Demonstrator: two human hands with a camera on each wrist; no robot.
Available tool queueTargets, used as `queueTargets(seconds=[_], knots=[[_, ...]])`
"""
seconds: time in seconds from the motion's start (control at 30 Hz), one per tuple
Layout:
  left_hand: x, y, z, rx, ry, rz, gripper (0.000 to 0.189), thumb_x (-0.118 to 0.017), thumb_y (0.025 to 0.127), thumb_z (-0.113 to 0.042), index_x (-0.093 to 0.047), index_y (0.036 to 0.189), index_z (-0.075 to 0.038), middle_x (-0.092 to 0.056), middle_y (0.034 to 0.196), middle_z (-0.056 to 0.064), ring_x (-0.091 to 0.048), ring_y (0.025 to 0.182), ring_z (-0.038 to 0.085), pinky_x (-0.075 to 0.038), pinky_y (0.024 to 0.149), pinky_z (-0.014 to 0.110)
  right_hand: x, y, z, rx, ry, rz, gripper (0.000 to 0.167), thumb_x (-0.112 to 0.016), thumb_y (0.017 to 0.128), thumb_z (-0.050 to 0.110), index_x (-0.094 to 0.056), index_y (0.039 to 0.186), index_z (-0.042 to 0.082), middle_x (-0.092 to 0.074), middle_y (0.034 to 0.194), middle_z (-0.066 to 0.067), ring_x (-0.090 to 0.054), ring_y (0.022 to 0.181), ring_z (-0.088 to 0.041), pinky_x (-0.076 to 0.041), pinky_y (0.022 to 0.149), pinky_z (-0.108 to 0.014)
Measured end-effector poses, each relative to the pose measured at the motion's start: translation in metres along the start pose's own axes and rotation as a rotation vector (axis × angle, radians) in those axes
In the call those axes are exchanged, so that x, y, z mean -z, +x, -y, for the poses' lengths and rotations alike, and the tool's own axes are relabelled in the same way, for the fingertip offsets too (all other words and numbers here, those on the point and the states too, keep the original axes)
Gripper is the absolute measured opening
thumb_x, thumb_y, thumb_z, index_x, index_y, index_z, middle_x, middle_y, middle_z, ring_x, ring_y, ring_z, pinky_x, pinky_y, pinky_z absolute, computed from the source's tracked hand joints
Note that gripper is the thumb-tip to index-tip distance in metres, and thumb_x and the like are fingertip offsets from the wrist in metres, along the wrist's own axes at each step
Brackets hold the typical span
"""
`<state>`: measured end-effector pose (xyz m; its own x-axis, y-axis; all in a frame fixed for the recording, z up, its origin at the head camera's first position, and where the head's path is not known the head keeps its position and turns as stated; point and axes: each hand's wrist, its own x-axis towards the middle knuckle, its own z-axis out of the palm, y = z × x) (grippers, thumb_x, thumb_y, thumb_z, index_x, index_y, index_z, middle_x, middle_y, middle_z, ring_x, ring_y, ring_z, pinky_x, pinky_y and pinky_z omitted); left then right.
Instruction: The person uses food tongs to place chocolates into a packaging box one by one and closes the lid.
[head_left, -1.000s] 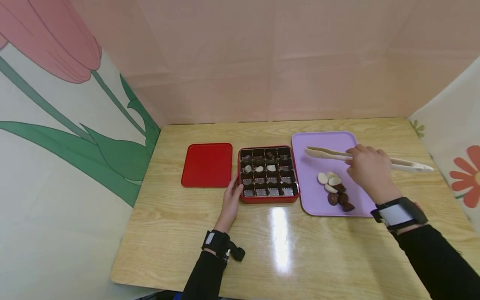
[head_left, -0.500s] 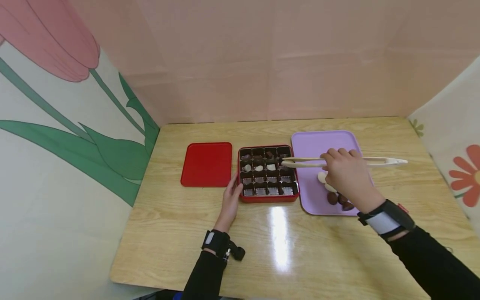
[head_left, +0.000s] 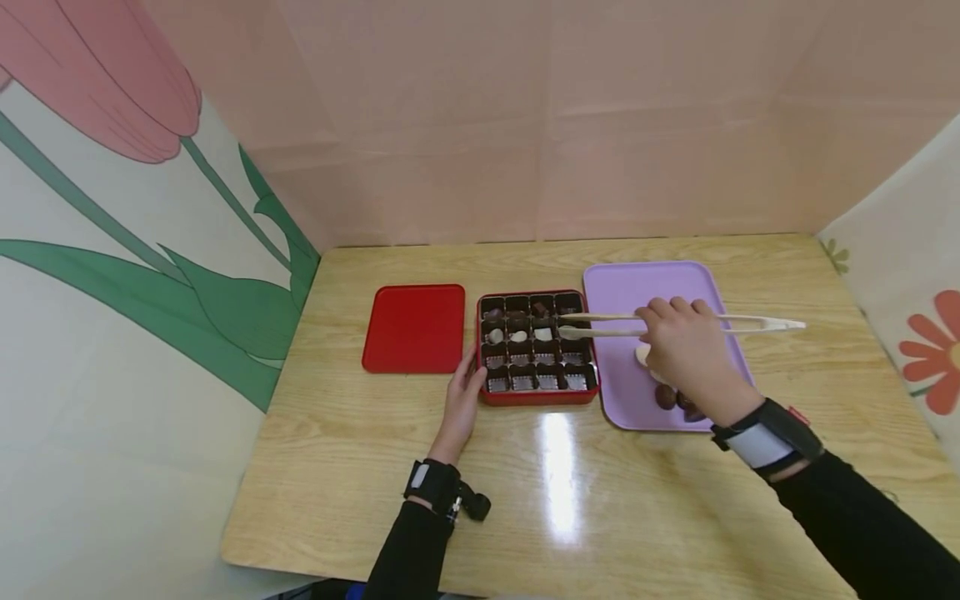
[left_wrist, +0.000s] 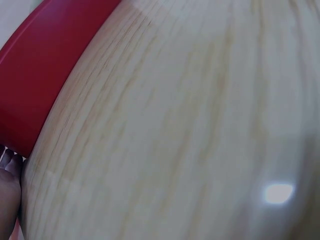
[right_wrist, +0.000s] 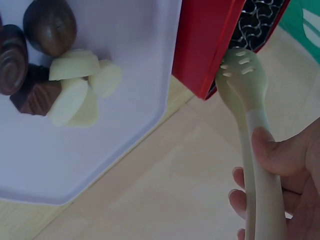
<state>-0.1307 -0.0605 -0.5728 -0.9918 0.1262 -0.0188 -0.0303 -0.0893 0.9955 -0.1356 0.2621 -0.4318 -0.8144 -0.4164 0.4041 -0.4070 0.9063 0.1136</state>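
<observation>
My right hand (head_left: 686, 350) grips a pair of pale tongs (right_wrist: 266, 195), thumb on one arm and fingers curled on the other side. Their heads reach over the right-hand column of a red box (head_left: 536, 400), at its second row from the back. The two arms stand slightly apart at the tips; nothing shows between them. The box has a dark divided insert, with dark chocolates (head_left: 540, 309) in the back row and white chocolates (head_left: 543, 334) in the second. My left hand (head_left: 461, 408) rests along the box's left side, fingers extended against its wall.
A lilac tray (head_left: 637, 279) stands right beside the box. White chocolates (right_wrist: 70, 102) and dark chocolates (right_wrist: 50, 25) lie on it, partly hidden by my right hand in the head view. A red lid (head_left: 414, 329) lies left of the box on the wooden table (head_left: 337, 467).
My right hand has carried the tongs left from over the tray, bringing their heads above the box, with a slight further shift left since. My left hand has stayed in place.
</observation>
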Motion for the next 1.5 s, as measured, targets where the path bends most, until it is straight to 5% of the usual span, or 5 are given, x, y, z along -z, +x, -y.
queueTargets(seconds=[0.27, 0.77, 1.0, 1.23, 1.5], knots=[[0.001, -0.005, -0.016, -0.006, -0.006, 0.014, 0.050, -0.042, 0.095, -0.018, -0.025, 0.141, -0.013, -0.024, 0.144, 0.002, -0.021, 0.130, 0.017, -0.024, 0.102, 0.039, 0.028, -0.044, -0.023, -0.153, 0.082, 0.004, 0.035, -0.063, 0.066, 0.015, -0.063, 0.099, 0.004, -0.060, 0.088, -0.008, -0.053, 0.077, -0.032, -0.038, 0.061, -0.046], [0.000, -0.006, -0.029, 0.015, 0.033, 0.009, 0.050, -0.041, 0.095, -0.018, -0.023, 0.142, -0.012, -0.022, 0.145, 0.004, -0.022, 0.129, 0.016, -0.025, 0.102, 0.036, 0.076, -0.148, -0.063, -0.324, 0.031, 0.355, 0.037, -0.073, 0.057, 0.015, -0.064, 0.088, -0.004, -0.055, 0.067, -0.006, -0.043, 0.045, -0.016, -0.032, 0.038, -0.032], [0.000, -0.002, -0.018, -0.006, -0.003, 0.005, 0.050, -0.042, 0.095, -0.016, -0.024, 0.141, -0.011, -0.021, 0.145, 0.006, -0.021, 0.130, 0.019, -0.023, 0.102, 0.041, 0.066, -0.159, -0.055, -0.333, 0.048, 0.428, 0.038, -0.074, 0.059, 0.020, -0.064, 0.087, -0.003, -0.053, 0.065, -0.003, -0.046, 0.047, -0.016, -0.031, 0.036, -0.030], [-0.001, 0.002, -0.002, 0.022, 0.014, -0.004, 0.050, -0.043, 0.094, -0.024, -0.026, 0.141, -0.022, -0.023, 0.144, -0.004, -0.022, 0.129, 0.013, -0.025, 0.102, 0.036, 0.060, -0.155, -0.045, -0.285, -0.001, 0.313, 0.032, -0.075, 0.053, 0.014, -0.063, 0.078, -0.002, -0.055, 0.065, -0.006, -0.047, 0.046, -0.021, -0.031, 0.035, -0.029], [-0.002, -0.005, -0.019, 0.018, -0.013, 0.017, 0.051, -0.042, 0.095, -0.017, -0.023, 0.141, -0.011, -0.020, 0.145, 0.007, -0.021, 0.130, 0.021, -0.024, 0.102, 0.041, 0.038, -0.168, -0.072, -0.269, -0.072, 0.291, 0.040, -0.079, 0.047, 0.017, -0.066, 0.082, 0.001, -0.057, 0.068, -0.005, -0.049, 0.047, -0.020, -0.026, 0.035, -0.027]])
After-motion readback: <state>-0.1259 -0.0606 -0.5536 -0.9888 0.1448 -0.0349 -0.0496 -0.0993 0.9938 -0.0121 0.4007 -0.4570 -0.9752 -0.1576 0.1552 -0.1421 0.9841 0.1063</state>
